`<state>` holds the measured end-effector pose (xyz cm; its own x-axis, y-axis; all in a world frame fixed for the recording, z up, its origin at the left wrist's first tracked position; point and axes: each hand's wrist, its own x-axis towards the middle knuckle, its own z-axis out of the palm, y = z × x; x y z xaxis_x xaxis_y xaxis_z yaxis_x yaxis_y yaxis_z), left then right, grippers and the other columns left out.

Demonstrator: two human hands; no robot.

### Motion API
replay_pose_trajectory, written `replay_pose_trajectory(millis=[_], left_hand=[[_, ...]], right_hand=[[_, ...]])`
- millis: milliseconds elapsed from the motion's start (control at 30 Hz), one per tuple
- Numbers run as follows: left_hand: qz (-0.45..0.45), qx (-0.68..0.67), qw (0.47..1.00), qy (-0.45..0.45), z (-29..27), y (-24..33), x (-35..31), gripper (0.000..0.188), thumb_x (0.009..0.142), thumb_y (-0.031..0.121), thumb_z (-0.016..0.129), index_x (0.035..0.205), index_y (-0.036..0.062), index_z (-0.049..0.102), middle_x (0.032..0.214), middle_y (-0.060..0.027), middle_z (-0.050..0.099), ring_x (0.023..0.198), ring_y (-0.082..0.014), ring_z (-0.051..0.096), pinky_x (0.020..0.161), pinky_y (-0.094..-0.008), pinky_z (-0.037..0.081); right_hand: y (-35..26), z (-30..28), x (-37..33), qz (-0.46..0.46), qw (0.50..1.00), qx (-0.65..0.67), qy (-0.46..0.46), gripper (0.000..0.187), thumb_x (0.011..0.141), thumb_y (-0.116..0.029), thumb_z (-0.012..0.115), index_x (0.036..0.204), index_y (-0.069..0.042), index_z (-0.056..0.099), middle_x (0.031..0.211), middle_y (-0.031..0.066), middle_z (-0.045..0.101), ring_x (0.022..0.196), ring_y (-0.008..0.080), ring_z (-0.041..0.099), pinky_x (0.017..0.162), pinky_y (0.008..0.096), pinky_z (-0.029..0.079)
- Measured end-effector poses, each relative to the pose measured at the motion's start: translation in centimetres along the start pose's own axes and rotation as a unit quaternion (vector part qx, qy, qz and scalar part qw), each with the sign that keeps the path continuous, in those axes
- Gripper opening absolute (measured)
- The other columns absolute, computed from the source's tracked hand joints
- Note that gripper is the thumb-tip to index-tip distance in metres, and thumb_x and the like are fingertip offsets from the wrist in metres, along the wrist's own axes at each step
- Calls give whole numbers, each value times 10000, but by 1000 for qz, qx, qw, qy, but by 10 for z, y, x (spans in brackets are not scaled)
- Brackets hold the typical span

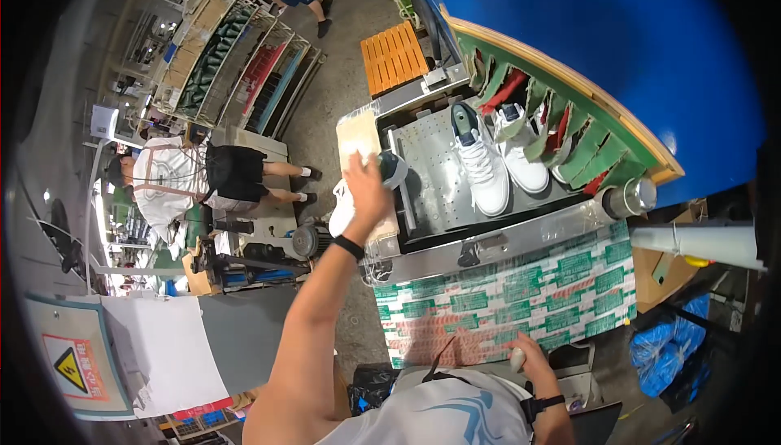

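My left hand [366,193] reaches out to the left end of the metal conveyor, a black band on its wrist. It grips a white sneaker [342,212] by the middle; the dark lining shows on the far side of the fingers, which are partly blurred. Two more white laced sneakers stand side by side on the perforated plate: the nearer-left sneaker [483,170] and its neighbour [525,160]. Low by my body, my right hand [533,359] is curled around a small pale thing that I cannot make out, beside the green-and-white patterned sheet [504,298].
Green and red strips [586,140] hang under a blue machine hood [602,54] on the right. An orange slatted stool [394,58] stands beyond the conveyor. A person [175,176] works at the left, near a wire rack [236,63]. Blue plastic bags [667,347] lie at lower right.
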<state>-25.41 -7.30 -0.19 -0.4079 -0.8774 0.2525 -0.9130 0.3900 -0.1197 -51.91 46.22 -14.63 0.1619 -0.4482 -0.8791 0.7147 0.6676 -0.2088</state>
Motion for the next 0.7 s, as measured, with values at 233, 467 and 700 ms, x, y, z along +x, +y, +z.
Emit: replay_pose_trajectory(millis=[233, 467, 700], left_hand=[[-131, -571, 793, -168, 83, 201, 46, 993, 807, 355, 961, 1529, -67, 424, 1528, -306, 539, 1450, -441, 523, 1219, -465, 432], [-363, -440, 820, -42, 100, 203, 72, 787, 762, 317, 959, 1359, 2, 555, 1097, -178, 782, 982, -352, 785, 885, -474, 609], [-256, -792, 516, -204, 23, 115, 50, 447, 953, 114, 786, 1367, 36, 634, 1148, -60, 761, 1012, -183, 756, 912, -360, 626]], right_hand=[[0, -23, 28, 7, 983, -148, -109, 1049, 1004, -208, 774, 1723, 99, 74, 1524, 260, 570, 1195, 286, 660, 997, 407, 539], [-17, -15, 1, 19, 993, -109, -36, 1042, 978, -196, 796, 1697, 141, 122, 1214, 209, 724, 1032, 249, 720, 864, 357, 560], [-25, -2, -9, 31, 990, -135, -17, 986, 1013, -223, 731, 1703, 131, 122, 988, 132, 735, 869, 187, 696, 714, 328, 530]])
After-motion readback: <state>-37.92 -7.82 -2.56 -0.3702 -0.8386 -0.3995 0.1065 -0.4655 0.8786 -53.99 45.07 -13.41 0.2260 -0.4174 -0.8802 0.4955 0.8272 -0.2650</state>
